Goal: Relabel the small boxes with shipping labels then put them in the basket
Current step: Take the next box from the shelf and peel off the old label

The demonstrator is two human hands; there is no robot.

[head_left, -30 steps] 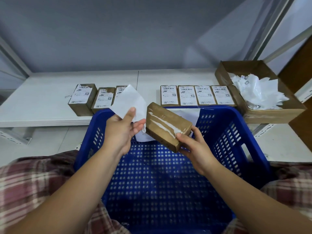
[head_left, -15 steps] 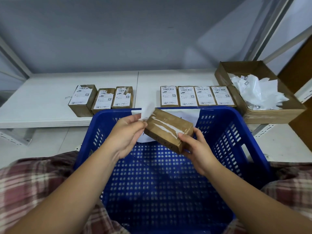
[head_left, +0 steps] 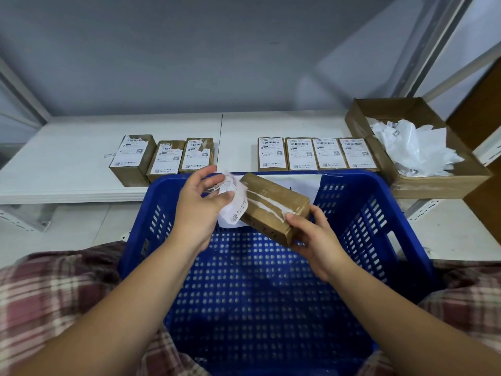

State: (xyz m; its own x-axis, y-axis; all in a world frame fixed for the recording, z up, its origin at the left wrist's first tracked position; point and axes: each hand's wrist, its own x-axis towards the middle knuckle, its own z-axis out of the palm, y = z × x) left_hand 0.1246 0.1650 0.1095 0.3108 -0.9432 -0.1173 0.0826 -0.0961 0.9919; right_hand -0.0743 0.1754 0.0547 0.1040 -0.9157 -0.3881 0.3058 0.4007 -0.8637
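In right hand [head_left: 315, 237]: small box [head_left: 273, 206]

A long white shelf [head_left: 67, 158] runs across the far side. On its right end sits an open brown carton [head_left: 439, 185] full of crumpled white paper scraps [head_left: 414, 147]. A grey wall [head_left: 189, 50] stands behind.

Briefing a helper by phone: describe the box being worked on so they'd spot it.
Find the blue basket before the white shelf. Over its far end the right hand grips a tilted brown box, the left hand pinching a crumpled label. Unlike the seven shelf boxes, its top bears only torn white strips.
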